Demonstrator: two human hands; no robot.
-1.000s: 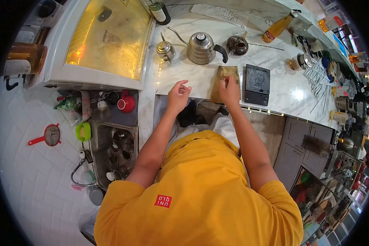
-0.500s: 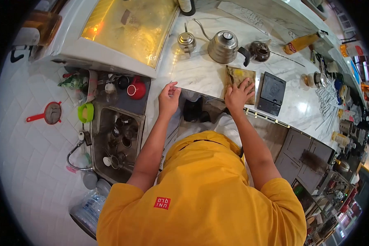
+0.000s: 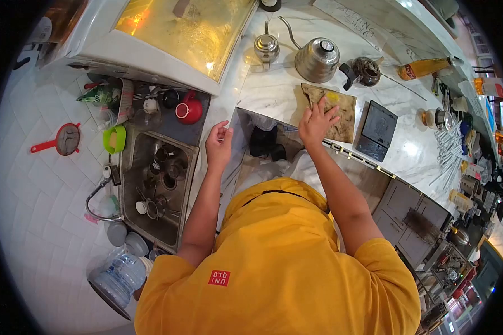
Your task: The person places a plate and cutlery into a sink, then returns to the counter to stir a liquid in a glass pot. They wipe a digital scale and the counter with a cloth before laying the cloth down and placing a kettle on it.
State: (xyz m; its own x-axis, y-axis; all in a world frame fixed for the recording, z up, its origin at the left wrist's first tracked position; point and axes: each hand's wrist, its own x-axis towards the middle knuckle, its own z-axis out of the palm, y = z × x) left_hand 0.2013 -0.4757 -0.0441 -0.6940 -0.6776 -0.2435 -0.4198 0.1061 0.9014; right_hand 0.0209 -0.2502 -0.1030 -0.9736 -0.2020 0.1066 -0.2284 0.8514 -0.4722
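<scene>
My right hand (image 3: 317, 121) lies palm down, fingers spread, on a brown stained cloth (image 3: 342, 120) near the counter's front edge. The cloth's far left corner looks slightly raised. Just right of the cloth sits a black flat device like a small scale (image 3: 378, 129). My left hand (image 3: 219, 144) hovers by the counter's corner, left of the gap, its fingers loosely bent and apart with nothing visible in them. Beyond the cloth stand a gooseneck kettle (image 3: 317, 60), a smaller metal pot (image 3: 266, 49) and a dark glass pot (image 3: 365, 71).
On the left is a metal sink (image 3: 126, 184) with cups in it. A red cup (image 3: 189, 109) stands behind it, beneath a lit cabinet (image 3: 187, 33). An orange bottle (image 3: 425, 68) lies at the back right, and a pile of light sticks (image 3: 451, 148) is at the right.
My right hand has shifted a little left and back on the cloth, which now spreads wider with its left corner turned. My left hand has lowered slightly. The whole view has tilted.
</scene>
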